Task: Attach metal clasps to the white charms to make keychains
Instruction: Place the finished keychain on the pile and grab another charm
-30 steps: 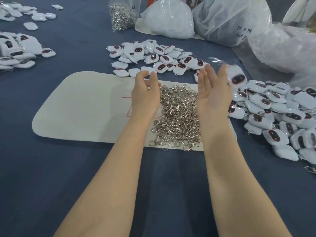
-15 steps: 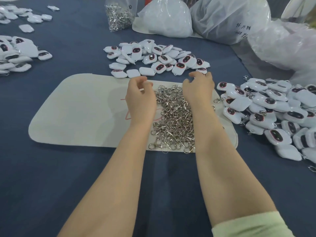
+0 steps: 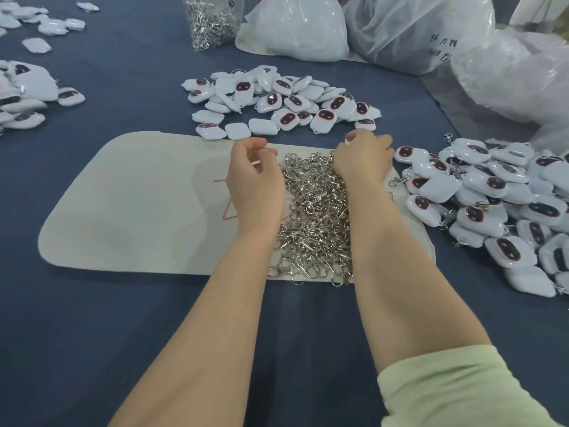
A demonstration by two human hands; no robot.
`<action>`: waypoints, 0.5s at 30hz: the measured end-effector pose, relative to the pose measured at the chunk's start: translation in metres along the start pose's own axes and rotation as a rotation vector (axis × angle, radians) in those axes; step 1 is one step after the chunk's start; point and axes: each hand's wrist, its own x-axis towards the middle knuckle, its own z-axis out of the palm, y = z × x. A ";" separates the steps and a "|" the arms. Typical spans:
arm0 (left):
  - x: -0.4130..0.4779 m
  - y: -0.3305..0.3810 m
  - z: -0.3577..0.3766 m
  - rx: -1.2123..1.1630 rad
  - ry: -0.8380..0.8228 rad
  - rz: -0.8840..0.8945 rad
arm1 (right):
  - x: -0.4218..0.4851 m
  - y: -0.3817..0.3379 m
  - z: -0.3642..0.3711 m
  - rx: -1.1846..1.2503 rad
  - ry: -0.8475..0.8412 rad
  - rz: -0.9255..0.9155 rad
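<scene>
A heap of silver metal clasps (image 3: 314, 211) lies on a pale mat (image 3: 138, 204). My left hand (image 3: 255, 183) hovers at the heap's far left corner with fingers and thumb curled; I see nothing between them. My right hand (image 3: 363, 158) is at the heap's far right corner, knuckles up and fingers bent down out of sight, so I cannot tell whether it holds anything. Loose white charms (image 3: 277, 103) with dark red-rimmed faces are piled just beyond both hands. To the right lies a pile of white charms with clasps on them (image 3: 480, 208).
More white charms (image 3: 24, 94) lie at the far left. At the back stand a clear bag of clasps (image 3: 209, 20) and big white plastic bags (image 3: 400, 32). The table has a dark blue cloth (image 3: 92, 334).
One second ago both hands were raised with fingers straight, and a charm was in the air by the right hand. Both hands have since dropped to the far edge of the clasp heap and curled.
</scene>
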 end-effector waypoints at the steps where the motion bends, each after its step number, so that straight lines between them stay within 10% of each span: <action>1: 0.000 0.001 0.000 0.001 -0.004 -0.001 | 0.001 0.001 -0.002 -0.004 0.008 -0.003; 15: -0.001 0.002 0.001 -0.019 -0.033 -0.021 | -0.004 -0.007 0.003 -0.162 -0.092 -0.107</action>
